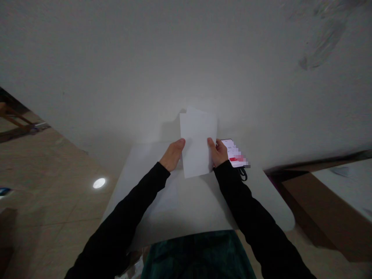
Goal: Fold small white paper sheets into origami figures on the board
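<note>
Several white paper sheets [198, 145] are held up above the table, their top edges slightly out of line. My left hand [173, 154] grips the left edge, thumb in front and fingers hidden behind. On the right edge my right hand [218, 152] pinches the sheets, its thumb pressed on the front face. Just beyond the right hand is a phone [232, 155] with a lit screen, and a black cable [243, 174] lies below it. More white paper [165, 199] rests flat on the table under my left forearm.
The white table [203, 213] stands against a grey wall [145, 69]. To the right is a brown box-like piece with a white top [345, 182]. Tiled floor [66, 186] with a bright reflection spreads on the left; a wooden piece of furniture [13, 116] stands farther back.
</note>
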### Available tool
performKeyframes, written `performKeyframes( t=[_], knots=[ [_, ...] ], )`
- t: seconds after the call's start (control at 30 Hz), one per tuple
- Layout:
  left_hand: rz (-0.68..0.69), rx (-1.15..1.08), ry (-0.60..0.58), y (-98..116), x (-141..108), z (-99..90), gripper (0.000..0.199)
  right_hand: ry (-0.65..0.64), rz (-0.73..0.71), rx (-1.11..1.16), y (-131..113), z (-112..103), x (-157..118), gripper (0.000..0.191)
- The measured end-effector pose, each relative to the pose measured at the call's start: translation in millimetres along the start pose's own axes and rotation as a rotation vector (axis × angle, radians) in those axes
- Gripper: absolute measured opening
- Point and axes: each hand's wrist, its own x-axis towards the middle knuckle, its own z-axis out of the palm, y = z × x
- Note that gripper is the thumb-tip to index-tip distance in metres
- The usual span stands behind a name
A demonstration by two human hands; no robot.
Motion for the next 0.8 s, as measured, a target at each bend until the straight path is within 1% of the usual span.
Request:
performKeyframes(
  t=[0.07, 0.1, 0.17, 0.2, 0.23, 0.3, 0.37, 0.4, 0.43, 0.5, 0.53, 0.57, 0.6, 0.67, 0.7, 0.73, 0.8],
  knots=[
    [0.051, 0.045, 0.005, 1.4, 0.2, 3.9, 0.042, 0.011, -0.126, -0.022, -4.2, -1.7, 1.1, 0.047],
    [0.067, 0.084, 0.041, 0.6, 1.2, 4.3, 0.040, -0.005, -0.178, -0.032, -6.5, -2.5, 1.4, 0.046],
    [0.083, 0.119, 0.181, -3.0, 3.8, 2.7, 0.037, -0.061, -0.266, -0.054, -10.3, -3.7, 1.4, 0.045],
    [0.081, 0.094, 0.221, -5.3, 5.1, 1.0, 0.035, -0.095, -0.305, -0.068, -11.8, -4.1, 1.0, 0.045],
    [0.070, 0.053, 0.234, -7.5, 6.3, -0.8, 0.034, -0.128, -0.337, -0.083, -13.0, -4.2, 0.1, 0.046],
    [0.045, -0.010, 0.213, -10.4, 7.9, -4.0, 0.034, -0.171, -0.373, -0.111, -15.0, -3.6, -3.0, 0.053],
    [0.040, -0.044, 0.176, -10.7, 8.9, -5.1, 0.035, -0.166, -0.368, -0.122, -17.2, -2.1, -7.7, 0.061],
    [0.043, -0.075, 0.163, -10.2, 9.2, -4.5, 0.039, -0.149, -0.357, -0.120, -18.4, -1.0, -10.5, 0.062],
    [0.046, -0.120, 0.154, -9.6, 9.4, -3.1, 0.048, -0.121, -0.346, -0.118, -19.9, 0.1, -13.3, 0.063],
    [0.043, -0.226, 0.147, -9.2, 9.1, 1.4, 0.071, -0.055, -0.330, -0.133, -23.0, 2.4, -18.6, 0.060],
    [0.042, -0.262, 0.152, -9.9, 8.6, 4.2, 0.077, -0.025, -0.328, -0.151, -24.4, 3.3, -20.9, 0.057],
    [0.041, -0.275, 0.157, -11.3, 7.8, 7.2, 0.077, 0.006, -0.326, -0.172, -25.8, 4.1, -22.8, 0.055],
    [0.036, -0.270, 0.160, -13.2, 6.7, 10.3, 0.069, 0.033, -0.326, -0.190, -26.8, 4.7, -24.3, 0.053],
    [0.009, -0.247, 0.166, -17.3, 3.8, 15.9, 0.047, 0.071, -0.339, -0.216, -27.7, 5.3, -25.8, 0.050],
    [-0.010, -0.242, 0.165, -18.7, 2.3, 18.2, 0.038, 0.087, -0.350, -0.226, -27.6, 5.5, -25.9, 0.051],
    [-0.027, -0.241, 0.162, -19.3, 0.8, 20.2, 0.034, 0.100, -0.361, -0.238, -27.0, 5.5, -25.6, 0.052],
    [-0.040, -0.236, 0.181, -17.9, -1.5, 22.5, 0.033, 0.106, -0.376, -0.255, -25.3, 5.5, -24.1, 0.053]
  ],
)
